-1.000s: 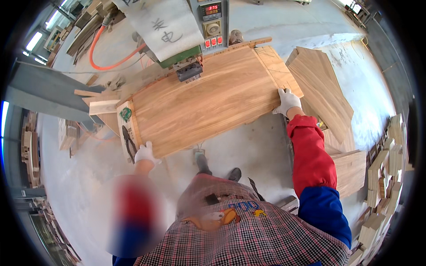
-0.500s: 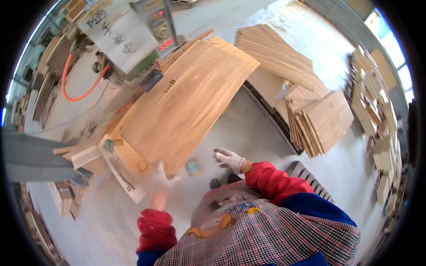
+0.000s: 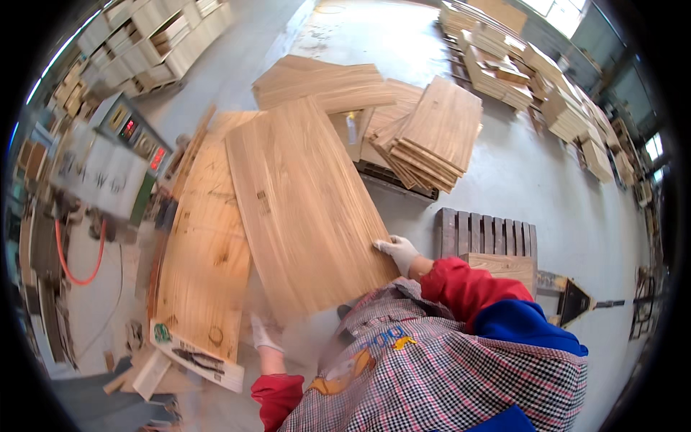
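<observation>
A large brown wooden panel [image 3: 309, 209] slants across the middle, its left side over the pale plank bench [image 3: 205, 252] and its right side out over the floor. My right hand [image 3: 401, 253], in a white glove, grips the panel's right edge near the close corner, thumb on top. At the near left corner is my left hand [image 3: 266, 334], gloved too and closed on the panel there; motion blurs its fingers. A small dark mark shows on the panel's face. On a white board [image 3: 198, 358] at the bench's near end lie pliers [image 3: 194, 358] and a green roll [image 3: 162, 333].
Beyond the panel, a stack of brown panels [image 3: 439, 133] and other loose panels [image 3: 324, 85] rest on a low support. A slatted dark pallet [image 3: 486, 232] bearing a board [image 3: 504, 266] lies right. Left stands a machine with red displays [image 3: 129, 137] and an orange hose [image 3: 65, 263].
The panel has come off the bench toward the right and turned. My right hand, formerly apart from it, now grips its right edge. The view has swung to the right.
</observation>
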Tool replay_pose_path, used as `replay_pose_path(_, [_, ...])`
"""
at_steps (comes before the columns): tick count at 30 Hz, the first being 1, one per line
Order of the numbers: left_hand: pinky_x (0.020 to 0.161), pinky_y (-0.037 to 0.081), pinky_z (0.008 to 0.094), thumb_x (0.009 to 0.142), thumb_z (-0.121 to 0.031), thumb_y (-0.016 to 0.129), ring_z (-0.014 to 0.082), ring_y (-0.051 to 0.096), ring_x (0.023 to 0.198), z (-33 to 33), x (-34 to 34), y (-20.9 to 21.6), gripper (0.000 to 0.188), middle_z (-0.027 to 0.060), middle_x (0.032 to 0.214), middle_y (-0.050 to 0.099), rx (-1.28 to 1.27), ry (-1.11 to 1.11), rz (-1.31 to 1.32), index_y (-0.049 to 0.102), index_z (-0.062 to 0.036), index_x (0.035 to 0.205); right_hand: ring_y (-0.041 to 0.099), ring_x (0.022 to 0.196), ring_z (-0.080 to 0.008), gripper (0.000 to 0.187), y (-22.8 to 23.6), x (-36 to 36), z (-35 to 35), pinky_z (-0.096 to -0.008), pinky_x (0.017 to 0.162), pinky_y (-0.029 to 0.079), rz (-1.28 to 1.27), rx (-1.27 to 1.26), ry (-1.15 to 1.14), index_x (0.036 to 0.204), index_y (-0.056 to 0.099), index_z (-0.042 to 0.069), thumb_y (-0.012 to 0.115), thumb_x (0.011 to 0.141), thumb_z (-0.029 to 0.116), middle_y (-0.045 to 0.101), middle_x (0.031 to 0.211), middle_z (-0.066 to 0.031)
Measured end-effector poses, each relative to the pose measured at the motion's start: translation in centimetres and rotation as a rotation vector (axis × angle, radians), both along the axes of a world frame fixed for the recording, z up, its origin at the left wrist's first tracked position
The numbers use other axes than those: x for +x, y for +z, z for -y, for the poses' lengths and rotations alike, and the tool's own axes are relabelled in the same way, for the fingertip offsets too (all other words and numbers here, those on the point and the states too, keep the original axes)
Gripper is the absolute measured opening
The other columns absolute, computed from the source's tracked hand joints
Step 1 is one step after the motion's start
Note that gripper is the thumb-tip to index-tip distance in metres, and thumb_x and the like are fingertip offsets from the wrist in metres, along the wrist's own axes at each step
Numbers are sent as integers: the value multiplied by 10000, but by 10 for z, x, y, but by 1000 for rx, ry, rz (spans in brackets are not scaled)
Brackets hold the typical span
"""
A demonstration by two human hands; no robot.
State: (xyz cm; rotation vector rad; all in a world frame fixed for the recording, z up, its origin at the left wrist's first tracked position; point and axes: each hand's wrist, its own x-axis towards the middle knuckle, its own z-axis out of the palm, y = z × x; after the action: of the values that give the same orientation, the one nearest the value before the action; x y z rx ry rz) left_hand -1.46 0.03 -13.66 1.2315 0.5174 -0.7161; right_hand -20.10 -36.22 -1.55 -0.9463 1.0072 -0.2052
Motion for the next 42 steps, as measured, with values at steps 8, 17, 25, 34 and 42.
replay_pose_path(8, [997,326,293,813,40,543,190,429,1159,170,-45,60,586,93,1312,425,334,-580,792,322,-23,1351,512,700,-102,386,-64,-107,37,-236,643,415,-190,-284,-263,922,628,-47,586,857,331,597,792,-29])
replay_pose_path(17, [916,413,321,818,-225,577,270,546,1090,407,-17,73,547,183,1186,553,562,-1213,851,403,-77,1314,559,780,-192,400,-102,-162,104,-334,697,449,-314,22,-766,956,622,-28,552,859,354,621,862,-110])
replay_pose_path(25, [888,428,392,799,-280,556,357,544,1045,530,-33,16,580,212,1143,560,594,-1479,839,385,-127,1331,551,912,-225,351,-122,-199,233,-332,819,431,-419,-265,-631,1116,528,-6,513,871,245,595,1011,-130])
replay_pose_path(34, [970,365,333,812,-240,573,307,461,1187,660,-14,-16,592,174,1289,479,408,-1406,614,358,-81,1341,504,1072,-217,512,-150,-169,373,-302,907,401,-429,-333,-708,1285,365,-24,543,824,109,512,1202,-138])
replay_pose_path(42, [1054,278,328,798,-250,593,276,328,1290,737,22,-17,648,157,1401,325,30,-1713,943,327,-47,1353,479,1118,-201,489,-190,-197,453,-299,954,373,-373,-493,-886,1312,378,-9,478,836,38,491,1239,-117])
